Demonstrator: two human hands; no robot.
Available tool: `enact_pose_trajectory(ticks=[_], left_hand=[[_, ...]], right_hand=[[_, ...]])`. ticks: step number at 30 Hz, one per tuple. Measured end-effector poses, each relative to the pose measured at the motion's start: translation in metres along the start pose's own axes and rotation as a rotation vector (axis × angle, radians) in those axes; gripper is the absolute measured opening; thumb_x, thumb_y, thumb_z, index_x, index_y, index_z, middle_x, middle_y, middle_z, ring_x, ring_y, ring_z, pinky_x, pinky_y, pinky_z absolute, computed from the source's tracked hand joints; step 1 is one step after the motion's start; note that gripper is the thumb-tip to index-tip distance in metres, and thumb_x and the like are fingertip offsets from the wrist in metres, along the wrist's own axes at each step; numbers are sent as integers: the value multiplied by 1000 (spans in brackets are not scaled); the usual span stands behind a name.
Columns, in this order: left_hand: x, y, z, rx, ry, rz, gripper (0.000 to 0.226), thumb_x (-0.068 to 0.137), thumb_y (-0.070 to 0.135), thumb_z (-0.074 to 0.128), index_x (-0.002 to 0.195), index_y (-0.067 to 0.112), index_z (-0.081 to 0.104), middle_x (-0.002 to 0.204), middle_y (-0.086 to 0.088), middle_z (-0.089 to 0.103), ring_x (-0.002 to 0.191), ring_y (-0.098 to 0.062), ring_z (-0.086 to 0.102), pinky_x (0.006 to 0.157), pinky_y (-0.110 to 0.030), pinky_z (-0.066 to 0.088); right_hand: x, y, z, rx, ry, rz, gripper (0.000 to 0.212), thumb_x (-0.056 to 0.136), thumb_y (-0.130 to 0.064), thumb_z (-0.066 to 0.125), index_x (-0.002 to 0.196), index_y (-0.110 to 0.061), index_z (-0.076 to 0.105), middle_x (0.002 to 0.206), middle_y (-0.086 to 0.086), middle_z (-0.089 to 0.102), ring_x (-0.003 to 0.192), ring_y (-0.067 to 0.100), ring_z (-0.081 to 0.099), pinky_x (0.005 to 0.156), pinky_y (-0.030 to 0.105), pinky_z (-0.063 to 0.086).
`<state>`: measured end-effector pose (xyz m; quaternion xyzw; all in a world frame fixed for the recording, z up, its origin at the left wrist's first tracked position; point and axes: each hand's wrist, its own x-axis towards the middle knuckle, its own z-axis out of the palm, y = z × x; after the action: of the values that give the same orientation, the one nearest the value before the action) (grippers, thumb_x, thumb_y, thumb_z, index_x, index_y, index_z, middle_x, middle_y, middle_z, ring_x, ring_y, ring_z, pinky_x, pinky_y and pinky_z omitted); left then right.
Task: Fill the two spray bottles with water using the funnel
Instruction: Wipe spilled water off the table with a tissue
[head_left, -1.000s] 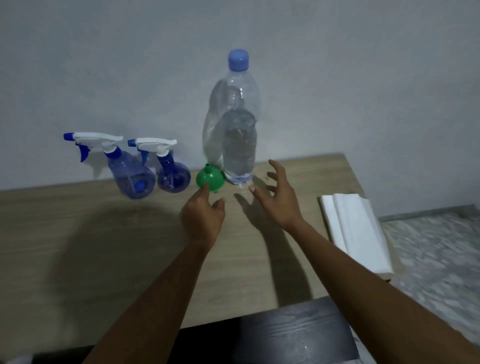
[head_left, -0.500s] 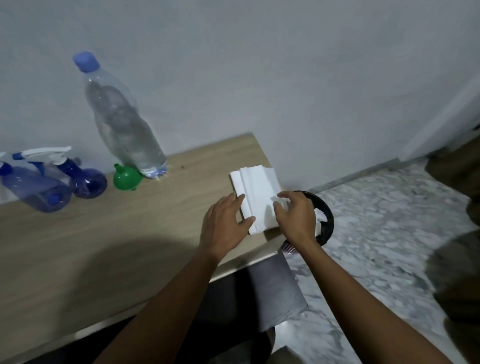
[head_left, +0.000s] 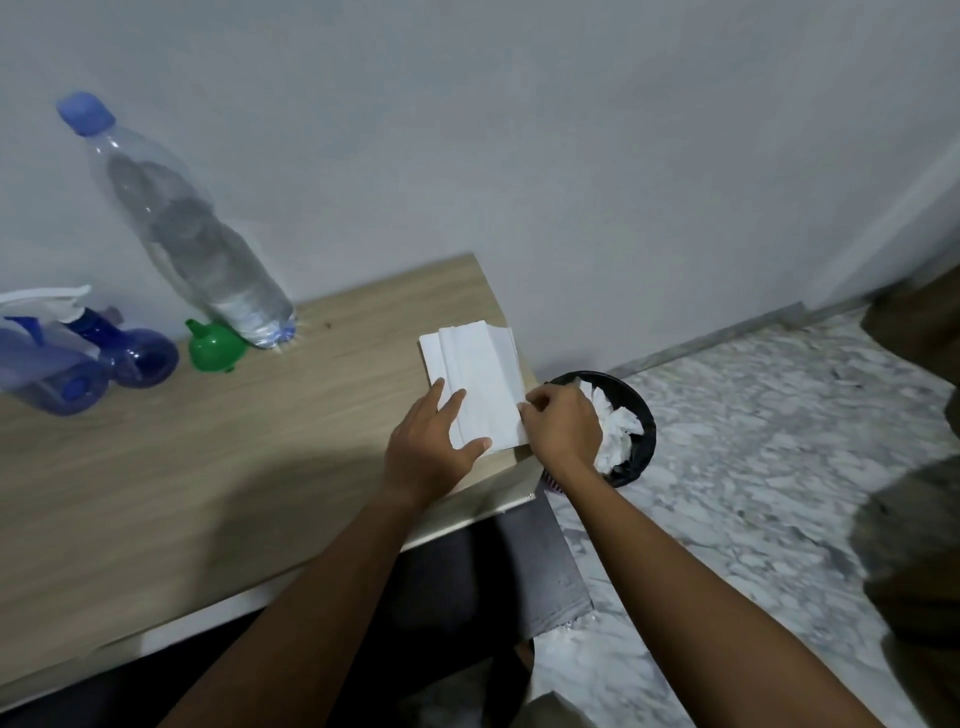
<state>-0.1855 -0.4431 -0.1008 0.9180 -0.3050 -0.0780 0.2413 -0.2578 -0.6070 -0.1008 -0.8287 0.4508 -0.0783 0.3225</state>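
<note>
Both hands had left the funnel and gone to the right end of the desk (head_left: 208, 493), so filling had not begun; this looked like readying a wipe. The left hand (head_left: 434, 449) pressed flat, fingers straight, on the folded white tissue stack (head_left: 480, 379), while the right hand (head_left: 563, 426) pinched its edge. The glossy green cone-shaped funnel (head_left: 215, 349) lay just beside the clear plastic water bottle (head_left: 197, 239). The translucent blue spray bottles (head_left: 143, 356) stood far left, trigger heads on.

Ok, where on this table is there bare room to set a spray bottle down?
Bare table between the funnel and the left hand, down to the near edge. Crowded: spray bottles and water bottle back left; tissues and right hand, right corner.
</note>
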Motion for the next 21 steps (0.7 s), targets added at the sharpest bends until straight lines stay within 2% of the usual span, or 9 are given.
enact_pose_trajectory(ticks=[3, 5, 8, 10, 12, 15, 18, 20, 21], left_hand=[[1, 1, -2, -23, -30, -15, 75, 80, 55, 71, 144, 19, 53, 159, -6, 38, 144, -22, 40, 112, -33, 36], [3, 1, -1, -25, -60, -19, 76, 83, 48, 75, 147, 20, 48, 162, -4, 31, 148, -19, 33, 115, -29, 29], [5, 1, -3, -69, -107, -46, 79, 85, 47, 73, 152, 21, 40, 165, -2, 25, 151, -15, 25, 118, -27, 22], [6, -1, -5, -87, -137, -75, 84, 86, 51, 70, 155, 22, 33, 166, 1, 21, 152, -13, 21, 120, -28, 19], [6, -3, -7, -83, -147, -86, 88, 87, 55, 67, 157, 20, 27, 166, 3, 20, 152, -11, 20, 121, -28, 18], [7, -7, -8, -66, -172, -89, 89, 86, 61, 65, 157, 22, 28, 166, 8, 18, 152, -10, 19, 122, -32, 20], [8, -10, -9, -11, -208, -63, 87, 83, 64, 64, 155, 28, 32, 167, 11, 14, 152, -13, 20, 121, -38, 23], [9, -10, -9, 20, -220, -37, 86, 84, 62, 65, 156, 30, 29, 167, 9, 13, 152, -15, 19, 120, -39, 24], [9, -10, -9, 25, -216, -29, 86, 85, 61, 65, 156, 31, 27, 167, 8, 13, 152, -15, 19, 119, -39, 24]], right_hand=[[2, -3, 1, 8, -25, 6, 11, 91, -24, 68, 83, -22, 76, 87, -4, 76, 82, 22, 69, 70, 34, 56], [2, -5, -1, 62, -49, -3, 13, 94, -21, 61, 86, -20, 70, 87, -2, 73, 83, 24, 67, 71, 35, 54], [-1, -9, -9, 283, -21, -19, 9, 99, -16, 52, 91, -16, 56, 82, -4, 64, 80, 24, 63, 71, 37, 51], [-5, -12, -15, 446, 40, -60, 9, 99, -11, 48, 93, -16, 53, 76, -3, 62, 71, 21, 61, 66, 38, 52], [-7, -20, -23, 556, 43, -66, 17, 99, -5, 44, 103, -17, 55, 75, -4, 59, 65, 12, 57, 62, 32, 49], [-4, -36, -32, 637, -79, 46, 37, 96, 0, 36, 123, -15, 56, 95, -2, 60, 81, 8, 58, 67, 24, 46], [6, -43, -34, 568, -192, 96, 36, 101, -12, 36, 127, -12, 61, 120, 4, 64, 102, 20, 58, 83, 30, 44], [11, -42, -34, 441, -262, 41, 37, 103, -36, 48, 128, -12, 61, 119, 1, 63, 102, 18, 53, 85, 30, 39], [12, -41, -33, 348, -281, -16, 44, 97, -44, 60, 127, -12, 62, 115, -1, 63, 101, 17, 54, 84, 29, 40]])
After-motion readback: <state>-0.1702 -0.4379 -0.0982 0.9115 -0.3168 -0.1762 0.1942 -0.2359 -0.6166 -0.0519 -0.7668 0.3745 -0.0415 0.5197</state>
